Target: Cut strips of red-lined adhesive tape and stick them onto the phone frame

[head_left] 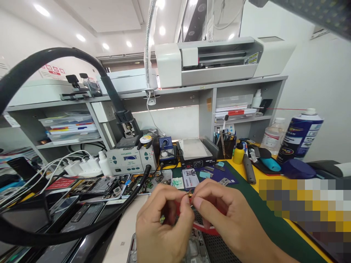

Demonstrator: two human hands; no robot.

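My left hand (161,223) and my right hand (225,212) meet low in the middle of the view, fingertips pinched together. Between the thumbs and forefingers sits a tiny brass-coloured part (189,195), held from both sides. Under the hands lies an opened phone frame (192,252) on a dark perforated mat (216,248), with a red ring-shaped object (204,229) partly hidden behind my fingers. Both hands hover a little above the bench.
A thick black hose (55,54) arches over the left side down to a soldering station (128,159). Dismantled phones (93,186) cover the left bench. A hot plate (195,151), tool cup (226,144), yellow bottle (238,153) and blue spray can (300,135) stand behind.
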